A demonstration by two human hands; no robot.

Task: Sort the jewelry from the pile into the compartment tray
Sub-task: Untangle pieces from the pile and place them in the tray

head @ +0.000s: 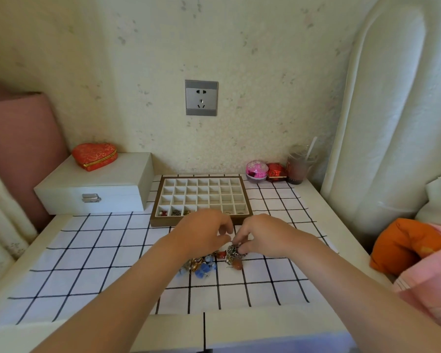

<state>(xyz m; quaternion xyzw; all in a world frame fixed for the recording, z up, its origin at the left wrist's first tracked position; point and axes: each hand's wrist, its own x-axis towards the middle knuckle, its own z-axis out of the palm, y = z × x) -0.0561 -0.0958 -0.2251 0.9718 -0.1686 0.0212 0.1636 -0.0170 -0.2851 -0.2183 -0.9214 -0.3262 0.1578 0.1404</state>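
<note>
White checked cloth (99, 250) covers the surface (326, 210), which is pushed against a pale wall (265, 59).

Your hands meet over the middle of the cloth. Your right hand (265, 235) has its fingers curled down and pinches a chain clump (233, 252), a tangle of dark metal links with an orange-brown bead at its 6 o'clock edge. Your left hand (204, 233) sits just beside it at 9 o'clock. Its fingers are bent toward the clump, but you cannot tell whether they grip anything.

The pile (201, 266) lies on the cloth at 6 o'clock of your left hand, partly under the wrist, with blue, gold and red pieces touching one another. The clump rests at the pile's 3 o'clock edge.

The tray (163, 221) is at 12 o'clock of your hands, its near wall close to your knuckles. The three leftmost compartments of its front row each hold a small piece, and the back rows show bare lining.

At 10 o'clock stands a white box (94, 184) with a metal latch and a red heart box (94, 156) on top. At 1 o'clock, by the wall, a pink ball (257, 170), a red box (276, 171) and a cup (298, 166) with a straw stand in a row. A socket (201, 97) is on the wall at 12 o'clock. An orange cushion (405, 245) lies off the surface at 3 o'clock.
</note>
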